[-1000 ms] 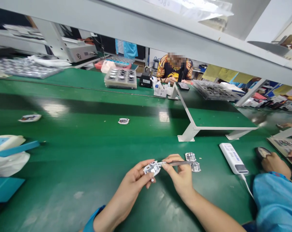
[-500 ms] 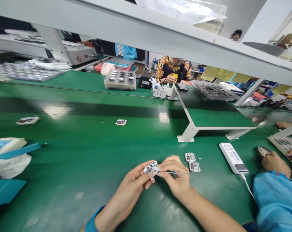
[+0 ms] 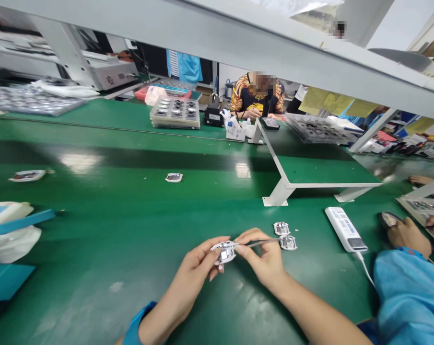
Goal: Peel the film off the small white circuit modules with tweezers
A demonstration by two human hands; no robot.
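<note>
Between the thumb and fingers of my left hand (image 3: 198,266) is a small white device housing (image 3: 225,254) with electronic parts inside, its inner side facing up. My right hand (image 3: 262,256) is closed around a pair of tweezers (image 3: 254,244), a thin metal pair lying across the fingers. Their tip meets the upper right part of the housing; whether it grips a part there is too small to tell. Just beyond my right hand, two similar white housings (image 3: 281,228) lie against each other on the green bench.
A white boxy device (image 3: 345,229) with a cable lies to the right, near a co-worker's hand (image 3: 409,238). Ahead stands a low green-topped stand (image 3: 332,167). Single housings (image 3: 174,178) lie farther off and at left. A shelf beam (image 3: 217,52) crosses above.
The housing has turned slightly flatter toward me in my left hand, so more of its inside shows. The tweezers have swung, their rear end now higher. The whole view has shifted a little.
</note>
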